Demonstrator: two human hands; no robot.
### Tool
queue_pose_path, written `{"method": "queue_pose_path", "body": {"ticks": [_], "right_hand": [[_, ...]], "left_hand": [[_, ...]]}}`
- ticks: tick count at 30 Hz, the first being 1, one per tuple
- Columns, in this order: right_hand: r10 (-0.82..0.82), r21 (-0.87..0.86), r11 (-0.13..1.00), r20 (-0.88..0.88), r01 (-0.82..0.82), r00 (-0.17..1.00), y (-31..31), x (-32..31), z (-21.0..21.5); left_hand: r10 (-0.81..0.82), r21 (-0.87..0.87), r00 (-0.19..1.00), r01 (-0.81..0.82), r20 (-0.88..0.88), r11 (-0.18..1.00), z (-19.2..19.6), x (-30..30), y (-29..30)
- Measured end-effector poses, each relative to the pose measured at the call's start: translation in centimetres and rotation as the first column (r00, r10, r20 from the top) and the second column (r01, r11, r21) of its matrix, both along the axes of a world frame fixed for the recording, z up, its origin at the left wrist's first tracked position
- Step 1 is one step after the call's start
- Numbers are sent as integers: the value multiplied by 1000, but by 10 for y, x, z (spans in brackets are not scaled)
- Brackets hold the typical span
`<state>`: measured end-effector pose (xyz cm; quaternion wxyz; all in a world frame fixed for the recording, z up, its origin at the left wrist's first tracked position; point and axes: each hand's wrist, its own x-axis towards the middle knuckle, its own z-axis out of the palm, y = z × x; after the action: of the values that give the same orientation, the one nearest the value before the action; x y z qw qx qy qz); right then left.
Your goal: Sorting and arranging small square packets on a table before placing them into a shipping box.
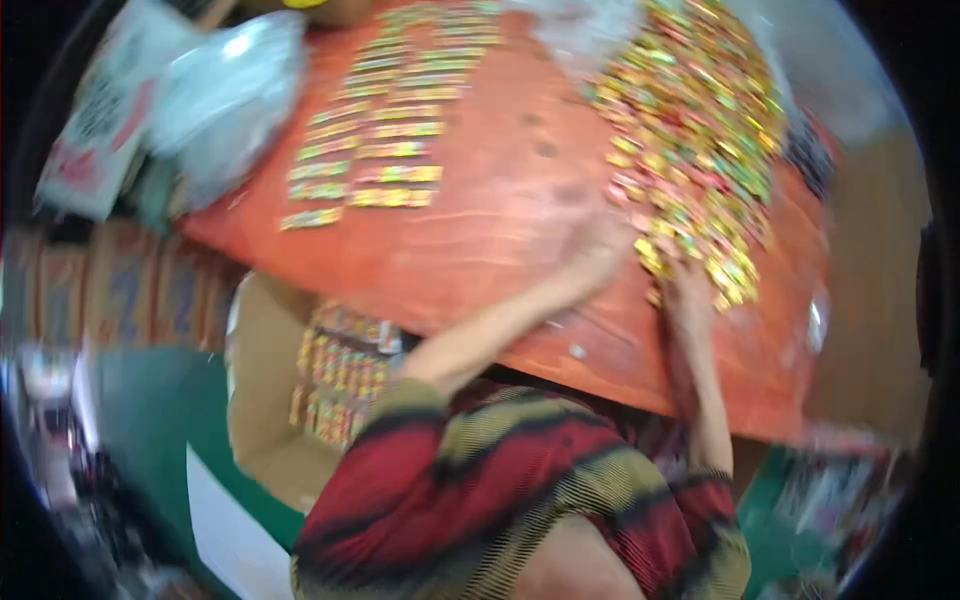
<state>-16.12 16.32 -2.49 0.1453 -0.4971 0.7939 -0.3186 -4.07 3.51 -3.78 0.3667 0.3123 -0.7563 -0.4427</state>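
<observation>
Loose heap of small colourful wrapped pieces covers the far right part of the orange table, running down toward the near edge. My left hand lies on the table just at the heap's inner border; motion blur hides the fingers, so I cannot tell whether it is open or closed. My right hand sits at the lower tip of the heap, touching the pieces there; again too blurred to tell if it grips anything.

Left of centre on the same table: neat rows of colourful strips, laid in two columns, well apart from the heap, bare orange surface between.

Far left corner of the table: crumpled clear plastic bags, and a printed bag beyond them.

Below the table's near edge, to my left: open cardboard box holding stacked colourful packs. My striped sleeves cover the lower centre of the view.
</observation>
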Motion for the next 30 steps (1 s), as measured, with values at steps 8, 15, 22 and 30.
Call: {"method": "queue_pose_path", "body": {"ticks": [8,15,22,30], "right_hand": [[-180,-118,983,-438,142,881,-6,6,30],[-60,-138,990,-298,19,953,-25,57,30],[-54,-172,985,-431,-23,901,-58,64,7],[3,-190,980,-282,-59,959,-9,52,32]], "left_hand": [[-89,-355,939,212,332,910,28,58,-11],[-157,-329,921,281,356,901,27,44,-13],[-151,-345,891,315,428,884,26,48,-21],[-171,-271,888,306,427,913,33,54,-16]]}}
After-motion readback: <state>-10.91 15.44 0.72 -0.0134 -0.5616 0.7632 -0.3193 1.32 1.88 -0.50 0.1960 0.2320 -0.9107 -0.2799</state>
